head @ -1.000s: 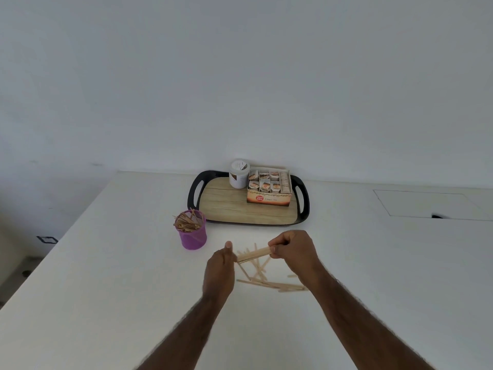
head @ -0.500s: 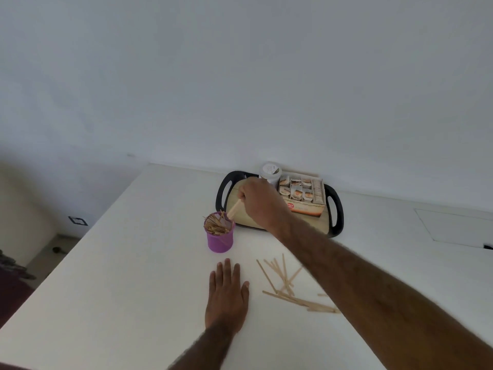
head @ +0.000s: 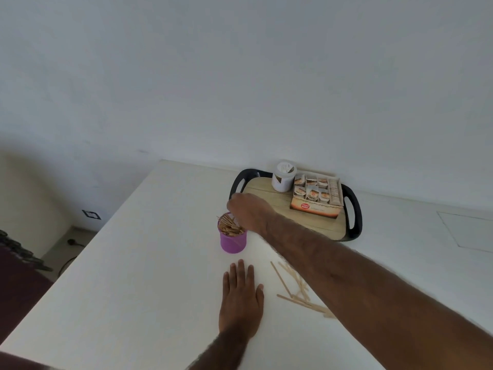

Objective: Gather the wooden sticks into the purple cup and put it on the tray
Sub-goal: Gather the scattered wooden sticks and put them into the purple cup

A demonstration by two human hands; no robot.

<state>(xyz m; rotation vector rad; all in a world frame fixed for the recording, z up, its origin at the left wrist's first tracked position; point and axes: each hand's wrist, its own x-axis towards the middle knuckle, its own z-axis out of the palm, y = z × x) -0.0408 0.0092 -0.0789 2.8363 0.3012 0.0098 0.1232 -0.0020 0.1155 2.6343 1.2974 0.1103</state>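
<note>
The purple cup (head: 232,243) stands on the white table just left of the tray (head: 354,212), packed with wooden sticks (head: 230,227) that poke above its rim. My right hand (head: 250,212) hovers right over the cup's top, back of the hand towards me; its fingers point down at the sticks and are hidden, so a grip cannot be made out. My left hand (head: 241,297) lies flat on the table in front of the cup, fingers straight. Several loose sticks (head: 292,287) lie scattered to the right of it, partly under my right forearm.
On the black-handled, wood-patterned tray stand a white jar (head: 283,177) and an open box of sachets (head: 317,196) at the back. The table's left edge (head: 88,252) drops to the floor. A wall rises behind the table.
My right hand carried a bundle of sticks from the pile to the cup and has lowered onto its top. My left hand let go and settled flat on the table.
</note>
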